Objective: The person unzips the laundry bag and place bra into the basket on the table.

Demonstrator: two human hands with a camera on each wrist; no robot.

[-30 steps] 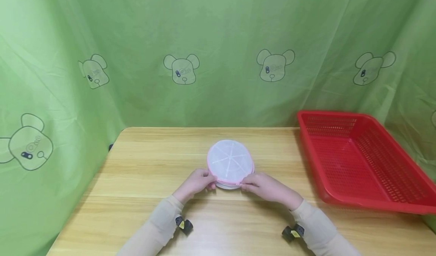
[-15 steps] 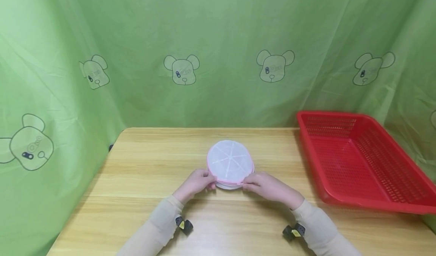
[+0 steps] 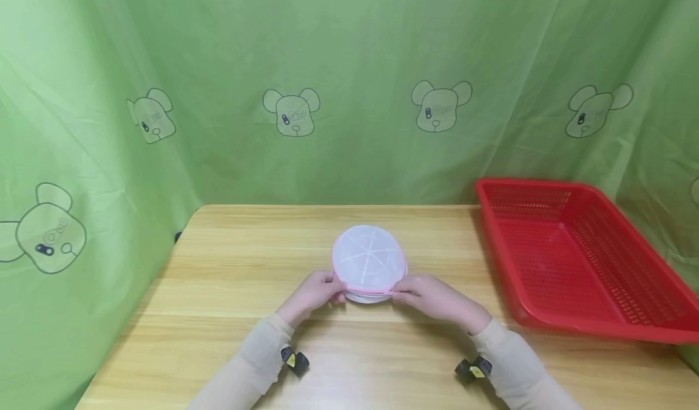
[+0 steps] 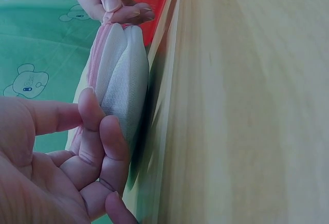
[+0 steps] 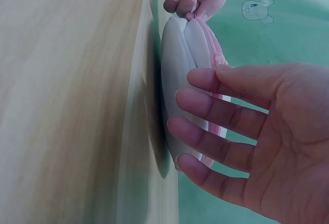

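Your pale round pouch [image 3: 368, 255] lies on the bench [image 3: 246, 246] just ahead of you, with no long axis to line up; what matters is the pink zipper [image 4: 93, 62] curving along its near edge between both sides. Your left grip [image 3: 318, 290] pinches the near-left rim between thumb and finger, while your right grip [image 3: 434, 299], thumb and forefinger together and the other fingers loosely extended, pinches the zipper pull [image 4: 107, 16] at the near right.
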